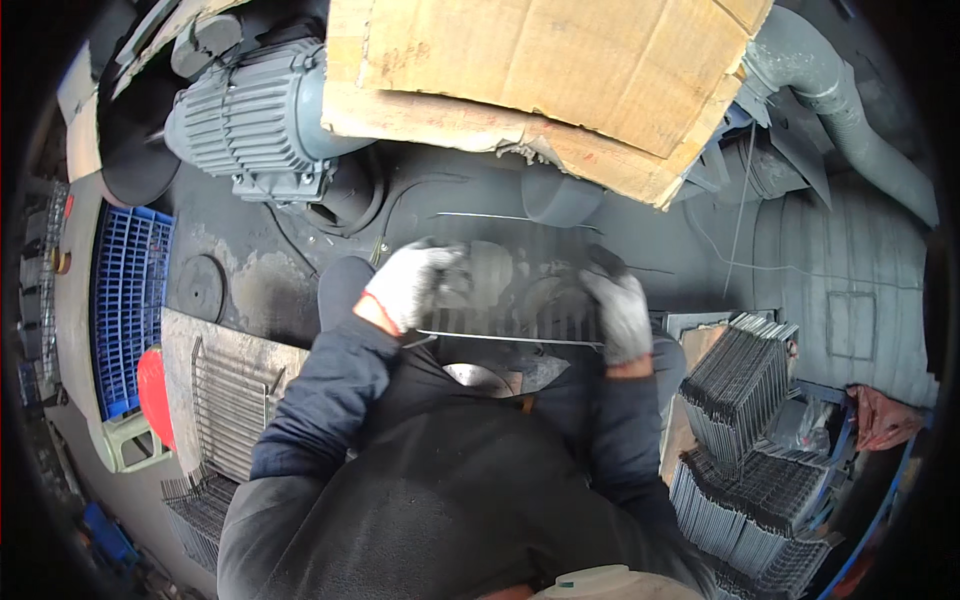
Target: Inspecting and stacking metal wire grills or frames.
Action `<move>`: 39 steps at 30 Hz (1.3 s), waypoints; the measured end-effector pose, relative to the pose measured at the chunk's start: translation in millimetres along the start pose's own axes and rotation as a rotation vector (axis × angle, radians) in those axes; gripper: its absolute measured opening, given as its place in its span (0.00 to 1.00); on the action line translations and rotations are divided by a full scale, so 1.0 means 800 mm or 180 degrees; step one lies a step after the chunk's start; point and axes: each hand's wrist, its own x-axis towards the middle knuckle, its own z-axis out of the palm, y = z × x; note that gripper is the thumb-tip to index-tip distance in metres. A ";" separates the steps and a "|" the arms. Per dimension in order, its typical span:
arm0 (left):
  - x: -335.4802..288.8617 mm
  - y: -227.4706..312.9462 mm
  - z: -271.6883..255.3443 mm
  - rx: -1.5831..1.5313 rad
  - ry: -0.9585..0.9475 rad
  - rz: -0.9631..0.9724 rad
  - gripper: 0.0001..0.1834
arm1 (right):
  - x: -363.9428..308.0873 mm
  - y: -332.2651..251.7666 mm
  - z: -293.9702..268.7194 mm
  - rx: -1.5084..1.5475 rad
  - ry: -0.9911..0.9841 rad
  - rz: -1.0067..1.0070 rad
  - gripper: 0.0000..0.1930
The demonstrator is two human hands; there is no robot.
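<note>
The left hand (412, 282) grips the wire rack (510, 290) at its 9 o'clock end, gloved fingers closed over it. The rack's long axis runs 9 to 3 o'clock across the dark machine top (250, 270). The right hand (618, 312) clamps the 3 o'clock end. More racks (740, 380) stand stacked at 4 o'clock, a grey motor (255, 120) at 11.

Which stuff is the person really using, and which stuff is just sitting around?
Being used:
- wire rack, gripped at both ends
- left hand, gloved
- right hand, gloved

Just sitting around:
- stacks of wire racks at the right
- grey motor
- cardboard sheet
- blue crate
</note>
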 end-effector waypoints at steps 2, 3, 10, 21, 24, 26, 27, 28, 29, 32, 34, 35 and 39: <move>-0.030 0.015 -0.044 -0.0104 0.0306 0.0111 0.08 | 0.016 0.022 0.049 0.0139 -0.0354 0.0310 0.13; -0.055 0.025 -0.042 -0.0076 0.0573 0.0235 0.07 | 0.018 0.034 0.069 0.0167 -0.0374 0.0396 0.12; -0.158 0.002 -0.060 0.0652 0.0857 0.0913 0.09 | -0.053 0.040 0.098 0.0882 -0.1067 0.0389 0.22; -0.167 -0.033 0.033 0.2448 0.0481 0.2174 0.09 | -0.133 0.015 0.032 0.0699 -0.0371 -0.0556 0.16; -0.167 -0.038 0.047 0.2510 0.0363 0.2273 0.10 | -0.148 0.017 0.022 0.0692 -0.0100 -0.0868 0.15; -0.163 -0.044 0.046 0.2559 0.0300 0.2489 0.10 | -0.154 0.021 0.013 0.0694 -0.0122 -0.0940 0.14; -0.165 -0.045 0.050 0.2594 0.0271 0.2476 0.10 | -0.156 0.022 0.009 0.0673 -0.0187 -0.1000 0.14; -0.167 -0.048 0.051 0.2494 0.0239 0.2575 0.10 | -0.156 0.023 0.010 0.0671 -0.0176 -0.0994 0.14; -0.169 -0.049 0.051 0.2393 0.0211 0.2674 0.11 | -0.157 0.023 0.012 0.0751 -0.0163 -0.1013 0.14; -0.172 -0.052 0.054 0.2433 0.0207 0.2699 0.12 | -0.154 0.030 0.010 0.0866 -0.0121 -0.1002 0.15; -0.173 -0.054 0.057 0.2461 0.0209 0.2728 0.12 | -0.151 0.034 0.008 0.0892 -0.0099 -0.0968 0.15; -0.174 -0.056 0.058 0.2330 0.0171 0.2754 0.12 | -0.149 0.035 0.008 0.0910 -0.0143 -0.1156 0.16; -0.181 -0.052 0.067 0.2227 0.0116 0.2726 0.11 | -0.144 0.042 0.004 0.1165 -0.0323 -0.1274 0.16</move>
